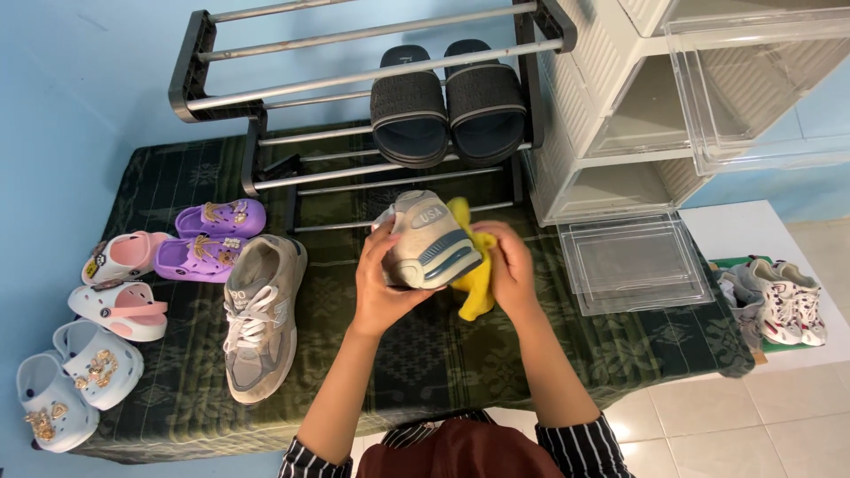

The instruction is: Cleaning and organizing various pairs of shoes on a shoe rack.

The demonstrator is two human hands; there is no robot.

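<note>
My left hand [382,285] grips a grey sneaker [430,243] held up with its heel and sole toward me. My right hand [511,267] presses a yellow cloth [474,292] against the sneaker's right side. Both hands hover over a dark green patterned mat [416,354]. The matching grey sneaker [261,314] lies on the mat to the left, laces up.
A metal shoe rack [354,88] behind holds a pair of black slides [447,106]. Purple, pink and pale blue clogs [208,239] line the left. White stackable shoe boxes [637,106] with clear doors stand right. White sneakers [784,301] rest far right.
</note>
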